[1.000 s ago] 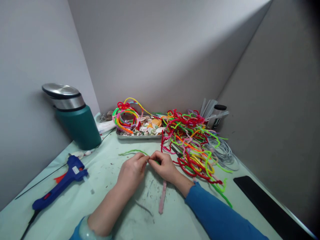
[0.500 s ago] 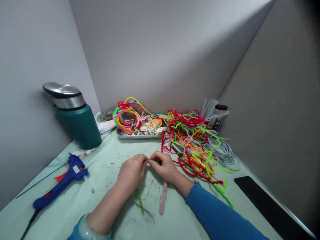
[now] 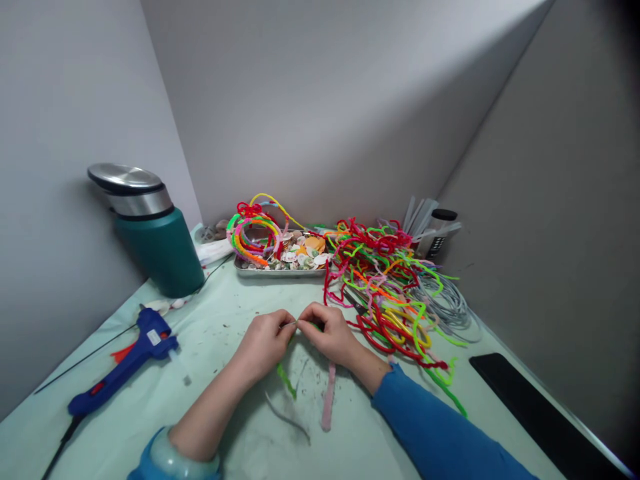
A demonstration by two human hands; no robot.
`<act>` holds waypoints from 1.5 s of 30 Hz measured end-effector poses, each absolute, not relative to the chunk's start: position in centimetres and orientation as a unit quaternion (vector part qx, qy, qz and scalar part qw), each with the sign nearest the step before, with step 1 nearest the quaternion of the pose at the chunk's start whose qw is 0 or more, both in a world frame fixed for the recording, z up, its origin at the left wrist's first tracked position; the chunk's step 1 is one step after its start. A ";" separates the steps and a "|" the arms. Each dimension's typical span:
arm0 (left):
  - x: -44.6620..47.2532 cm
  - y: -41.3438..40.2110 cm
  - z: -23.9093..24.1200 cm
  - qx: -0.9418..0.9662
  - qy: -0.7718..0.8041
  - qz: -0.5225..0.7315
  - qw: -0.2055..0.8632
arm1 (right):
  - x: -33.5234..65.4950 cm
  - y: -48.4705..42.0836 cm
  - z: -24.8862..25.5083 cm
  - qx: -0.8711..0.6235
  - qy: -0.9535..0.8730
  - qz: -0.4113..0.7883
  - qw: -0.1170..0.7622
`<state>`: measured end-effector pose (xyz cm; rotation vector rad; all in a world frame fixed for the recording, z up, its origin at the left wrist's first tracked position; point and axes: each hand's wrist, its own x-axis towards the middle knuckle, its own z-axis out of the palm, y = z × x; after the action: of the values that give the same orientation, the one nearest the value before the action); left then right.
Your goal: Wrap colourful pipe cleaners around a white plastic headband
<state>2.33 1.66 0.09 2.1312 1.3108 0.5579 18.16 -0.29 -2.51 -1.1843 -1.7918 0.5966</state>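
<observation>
My left hand [image 3: 263, 343] and my right hand [image 3: 330, 333] meet fingertip to fingertip over the pale green table cover [image 3: 215, 320], both pinching a green pipe cleaner [image 3: 287, 380]. Its free end hangs down below my left hand toward me. A pink pipe cleaner [image 3: 328, 399] lies flat just under my right wrist. A thin grey strand [image 3: 287, 420] lies on the cover near my left forearm.
A tangled heap of coloured pipe cleaners [image 3: 390, 287] lies right of my hands, beside grey coiled wire [image 3: 447, 303]. Behind stands a metal tray of shells [image 3: 283, 263]. A blue glue gun [image 3: 123, 367] and teal flask [image 3: 155, 240] are left. A black slab [image 3: 540, 413] lies at right.
The green pipe cleaner's free end, stretched out to the left behind my left hand a second ago, has swung round and now hangs below my left hand. Both hands stay together.
</observation>
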 end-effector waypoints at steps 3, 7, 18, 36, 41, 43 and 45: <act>2.3 1.7 0.4 0.789 0.482 0.213 0.314 | 18.2 -0.3 -2.4 -0.477 -0.719 0.243 0.444; 2.2 1.6 0.2 0.791 0.485 0.204 0.313 | 18.1 -0.3 -2.3 -0.473 -0.720 0.244 0.445; 2.1 1.5 0.0 0.822 0.465 0.208 0.256 | 18.1 -0.4 -2.3 -0.470 -0.722 0.254 0.440; 2.2 1.6 0.4 0.808 0.470 0.229 0.272 | 18.5 -0.5 -1.9 -0.460 -0.726 0.276 0.430; 2.1 1.6 0.5 0.790 0.475 0.244 0.300 | 18.5 -0.6 -1.9 -0.450 -0.741 0.268 0.420; 2.2 1.6 0.5 0.772 0.488 0.241 0.329 | 18.4 -0.7 -1.9 -0.449 -0.748 0.255 0.417; 2.3 1.6 0.6 0.748 0.501 0.233 0.369 | 18.4 -0.7 -1.9 -0.448 -0.753 0.242 0.416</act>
<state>2.26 1.59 0.60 1.9206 1.2851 0.5971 18.35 -0.72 -1.93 -1.1254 -1.8913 0.6064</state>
